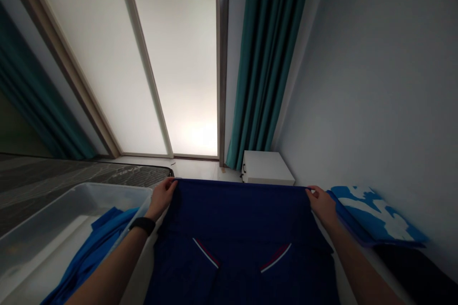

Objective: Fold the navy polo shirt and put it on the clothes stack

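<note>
Holding a navy-blue fabric garment [243, 212] with red-and-white trim [206, 253] before us, right of a rectangular translucent plastic tub [114, 195], we pinch the garment's far edge in our left hand [163, 197] and right hand [321, 203]; beyond sits a white, box-shaped cabinet [268, 165].

Shirt [241, 221] right of tub [114, 194]

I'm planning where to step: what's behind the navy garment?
Just beyond the top edge of the garment, a white box and pale floor show; whatever lies lower is covered.
</note>
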Motion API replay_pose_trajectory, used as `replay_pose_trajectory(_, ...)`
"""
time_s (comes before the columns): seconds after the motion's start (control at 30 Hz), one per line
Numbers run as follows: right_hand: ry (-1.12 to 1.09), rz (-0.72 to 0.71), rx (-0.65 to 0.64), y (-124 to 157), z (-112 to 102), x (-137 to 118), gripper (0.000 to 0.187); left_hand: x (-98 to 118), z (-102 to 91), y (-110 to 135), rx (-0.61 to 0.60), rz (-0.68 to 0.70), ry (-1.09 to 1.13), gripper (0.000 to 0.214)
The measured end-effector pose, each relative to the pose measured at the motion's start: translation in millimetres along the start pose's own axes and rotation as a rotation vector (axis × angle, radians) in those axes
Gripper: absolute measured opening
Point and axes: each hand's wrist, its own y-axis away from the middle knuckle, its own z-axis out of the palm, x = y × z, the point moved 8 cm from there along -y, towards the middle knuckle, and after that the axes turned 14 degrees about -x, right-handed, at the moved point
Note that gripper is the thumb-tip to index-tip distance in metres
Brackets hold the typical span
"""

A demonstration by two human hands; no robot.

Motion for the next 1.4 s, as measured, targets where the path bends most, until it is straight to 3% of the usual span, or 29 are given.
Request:
replay_pose_trajectory(0.17,-0.139,-0.036,-0.021,27.4,-17.2,0.8,0.045,14.2,-19.8,23.1,0.068,0.034,0.033,0.041)
replay_pose_trajectory(0.37,-0.337,-0.034,-0.04,82.6,-23.4,6.7,0.045,21.9,-35.7,70.2,0.101,0.047,0.111,0.044)
replay_pose_trajectory(0.57,-0.584,-0.045,-0.106,138.1,-9.7,25.0,0.043,14.5,-19.9,123.1,-0.045,0.087,0.367,0.046)
replay_pose_trajectory(0.73,-0.599,-0.064,-0.155,163.8,-3.8,32.4,0.043,3.1,-12.2,144.8,-0.125,0.021,0.439,0.053)
replay_pose_trajectory(1.0,-0.662,-0.102,0.014,180.1,-49.8,25.7,0.041,20.7,-46.7,158.1,-0.008,0.002,0.664,0.045)
replay_pose_trajectory(1.1,-0.696,-0.089,0.027,203.4,-51.2,37.3,0.036,12.1,-51.7,183.5,-0.026,-0.015,0.621,0.041)
replay_pose_trajectory(1.23,-0.577,-0.007,-0.067,233.3,-32.6,58.2,0.032,-11.1,-40.6,219.1,-0.2,-0.025,0.42,0.037)
replay_pose_trajectory(1.3,-0.461,-0.004,-0.102,240.4,-26.2,62.9,0.028,-21.2,-34.8,229.1,-0.265,-0.031,0.335,0.035)
replay_pose_trajectory(1.4,-0.31,-0.038,-0.098,241.5,-25.1,61.1,0.026,-25.3,-36.3,231.8,-0.242,-0.029,0.232,0.04)
